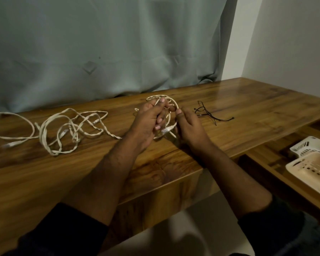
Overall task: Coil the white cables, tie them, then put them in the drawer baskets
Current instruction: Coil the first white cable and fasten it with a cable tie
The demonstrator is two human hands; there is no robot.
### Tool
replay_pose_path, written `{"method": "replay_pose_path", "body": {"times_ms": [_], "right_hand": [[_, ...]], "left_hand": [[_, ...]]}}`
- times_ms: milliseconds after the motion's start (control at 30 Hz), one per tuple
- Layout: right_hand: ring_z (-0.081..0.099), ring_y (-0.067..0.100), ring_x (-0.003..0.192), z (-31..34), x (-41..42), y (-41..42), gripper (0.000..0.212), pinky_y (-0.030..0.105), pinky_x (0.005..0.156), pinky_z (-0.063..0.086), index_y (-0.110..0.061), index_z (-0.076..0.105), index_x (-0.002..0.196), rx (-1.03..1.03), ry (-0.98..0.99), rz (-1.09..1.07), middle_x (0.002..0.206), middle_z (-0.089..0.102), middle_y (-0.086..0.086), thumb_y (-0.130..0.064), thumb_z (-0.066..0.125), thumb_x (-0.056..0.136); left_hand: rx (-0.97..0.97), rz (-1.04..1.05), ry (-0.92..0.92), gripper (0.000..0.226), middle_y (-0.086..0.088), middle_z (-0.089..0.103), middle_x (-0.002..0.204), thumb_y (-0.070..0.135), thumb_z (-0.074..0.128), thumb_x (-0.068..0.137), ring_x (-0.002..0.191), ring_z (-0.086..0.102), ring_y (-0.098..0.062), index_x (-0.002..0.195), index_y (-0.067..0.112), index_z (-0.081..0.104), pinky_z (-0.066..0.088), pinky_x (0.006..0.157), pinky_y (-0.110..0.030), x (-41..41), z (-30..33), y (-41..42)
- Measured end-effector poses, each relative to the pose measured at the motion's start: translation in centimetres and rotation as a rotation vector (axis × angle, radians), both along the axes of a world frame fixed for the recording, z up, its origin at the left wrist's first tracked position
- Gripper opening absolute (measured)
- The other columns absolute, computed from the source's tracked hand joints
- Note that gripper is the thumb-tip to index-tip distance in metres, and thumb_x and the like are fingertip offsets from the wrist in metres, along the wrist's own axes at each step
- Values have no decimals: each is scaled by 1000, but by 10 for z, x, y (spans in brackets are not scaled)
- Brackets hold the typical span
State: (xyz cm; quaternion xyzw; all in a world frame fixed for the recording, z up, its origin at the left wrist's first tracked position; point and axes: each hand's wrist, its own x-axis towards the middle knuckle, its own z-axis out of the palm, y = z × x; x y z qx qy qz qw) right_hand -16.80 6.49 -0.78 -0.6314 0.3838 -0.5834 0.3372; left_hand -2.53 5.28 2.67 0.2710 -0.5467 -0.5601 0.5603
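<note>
Coiled white cable (171, 115) btwn both hands: left hand (148, 119) grips it, right hand (189, 124) pinches at 3 o'clock.

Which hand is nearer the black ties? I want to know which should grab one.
The right hand is nearer: the black ties lie just to its right on the desk. The left hand is farther, beyond the coiled white cable both hands hold.
</note>
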Motion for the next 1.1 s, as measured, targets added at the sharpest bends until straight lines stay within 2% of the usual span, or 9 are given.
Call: {"method": "replay_pose_path", "body": {"times_ms": [167, 367, 467, 600, 667, 767, 900, 967, 1100], "right_hand": [[44, 15, 46, 6, 0, -2, 34, 25, 44, 35, -10, 43, 144, 224, -209, 235, 73, 57, 11, -21, 37, 112], [37, 20, 43, 1, -1, -7, 42, 27, 42, 28, 8, 53, 95, 201, -46, 152, 58, 46, 13, -28, 37, 112], [59, 22, 53, -5, -1, -13, 45, 35, 54, 47, -7, 66, 85, 98, 173, -47, 61, 63, 1, -39, 44, 108], [57, 12, 54, -2, -2, -8, 41, 29, 56, 43, -10, 69, 78, 66, 214, -71, 59, 64, 1, -35, 51, 106], [49, 23, 52, -1, -2, -7, 47, 34, 55, 39, -2, 63, 75, 109, 90, 44, 59, 57, 15, -34, 50, 106], [40, 16, 40, 1, -3, -8, 45, 23, 45, 35, -10, 57, 67, 241, -105, 154, 50, 49, 7, -21, 47, 109], [57, 22, 62, 8, -14, -8, 37, 26, 54, 46, -14, 78, 80, 321, -294, 259, 76, 67, 15, 1, 51, 99], [64, 23, 71, 10, -14, -9, 54, 25, 53, 51, -29, 82, 77, 337, -334, 247, 86, 72, 10, 6, 47, 99], [72, 29, 88, 11, -5, -6, 24, 39, 71, 61, -18, 71, 111, 349, -249, 244, 101, 76, 15, -15, 48, 107]], "left_hand": [[33, -75, 17, 24, -9, 60, 62, 30, 47, 109, 53, 59, -28, 98, 10, 55, 54, 51, -38, -4, -5, 4], [-14, -127, -6, 25, -10, 58, 58, 31, 46, 109, 55, 66, -26, 102, 8, 53, 57, 54, -40, -7, -6, 6], [-11, -90, -12, 26, -1, 43, 45, 30, 44, 110, 33, 43, -12, 99, 8, 54, 43, 43, -23, -10, -5, 7], [28, -111, 78, 30, 4, 35, 42, 31, 40, 111, 27, 23, -5, 101, 7, 53, 17, 37, -23, -6, -4, 0], [33, -119, 108, 30, 4, 36, 44, 32, 42, 110, 29, 25, -6, 103, 6, 53, 28, 37, -20, -6, -3, 0], [28, -156, 103, 29, -4, 55, 62, 31, 62, 99, 44, 48, -12, 112, 5, 56, 52, 49, -29, -9, -3, 4], [-187, -159, -226, 52, -17, 71, 114, 10, 84, 79, 85, 70, -29, 125, 9, 59, 61, 73, -49, -14, -11, 6], [-308, -62, -354, 44, -17, 72, 117, 7, 80, 82, 99, 71, -26, 121, 14, 61, 61, 80, -52, -19, -14, 10], [-495, 302, -545, 34, -8, 74, 106, 35, 62, 100, 101, 71, -20, 121, 9, 64, 56, 91, -49, -28, -17, 4]]}}
